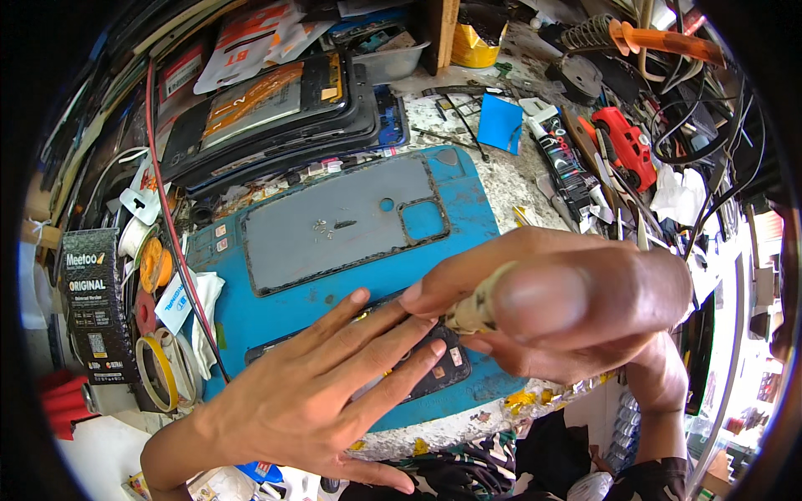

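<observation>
While the left hand [309, 380] spreads loose fingers over a dark phone part [451, 367] at the lower middle of the frame, the right hand [576, 309], just right of center, has its grip pinched around a pale tool [479, 309]. Above the left hand, a gray phone back [326, 225] lies on a blue mat [468, 196].

Head view looks down (close, fisheye).
</observation>
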Motion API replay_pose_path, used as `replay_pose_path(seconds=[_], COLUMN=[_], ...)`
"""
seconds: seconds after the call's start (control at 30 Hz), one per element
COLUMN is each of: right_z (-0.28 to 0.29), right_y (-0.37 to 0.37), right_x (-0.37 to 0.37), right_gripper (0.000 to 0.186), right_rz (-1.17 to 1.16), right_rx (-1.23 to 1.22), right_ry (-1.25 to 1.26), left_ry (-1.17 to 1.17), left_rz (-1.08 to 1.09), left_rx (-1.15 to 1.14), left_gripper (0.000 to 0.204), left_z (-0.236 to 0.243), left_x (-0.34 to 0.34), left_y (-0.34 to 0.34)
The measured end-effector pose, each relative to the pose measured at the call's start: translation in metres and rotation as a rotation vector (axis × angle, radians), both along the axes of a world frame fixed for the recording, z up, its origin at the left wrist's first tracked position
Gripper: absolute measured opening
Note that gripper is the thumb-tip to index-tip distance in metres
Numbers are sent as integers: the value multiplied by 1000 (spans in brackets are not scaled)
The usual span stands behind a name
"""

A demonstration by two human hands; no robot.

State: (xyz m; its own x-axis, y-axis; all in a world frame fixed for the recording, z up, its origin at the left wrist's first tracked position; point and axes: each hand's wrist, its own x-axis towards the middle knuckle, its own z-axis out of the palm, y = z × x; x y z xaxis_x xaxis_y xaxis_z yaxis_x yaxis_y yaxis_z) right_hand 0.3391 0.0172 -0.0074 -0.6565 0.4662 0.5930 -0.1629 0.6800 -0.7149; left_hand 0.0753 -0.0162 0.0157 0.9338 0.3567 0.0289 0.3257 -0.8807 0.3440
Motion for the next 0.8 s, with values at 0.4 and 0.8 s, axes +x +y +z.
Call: replay_pose_path(seconds=[0.4, 0.8], right_z=[1, 6], right_y=[10, 24], right_x=[5, 2], right_gripper=[38, 40], right_rz=[-152, -131], right_rx=[131, 287], right_ry=[33, 33], left_ry=[-136, -94], left_rz=[31, 86], left_rx=[3, -26], left_gripper=[101, 99], left_z=[-8, -7], left_x=[9, 12], left_y=[12, 8])
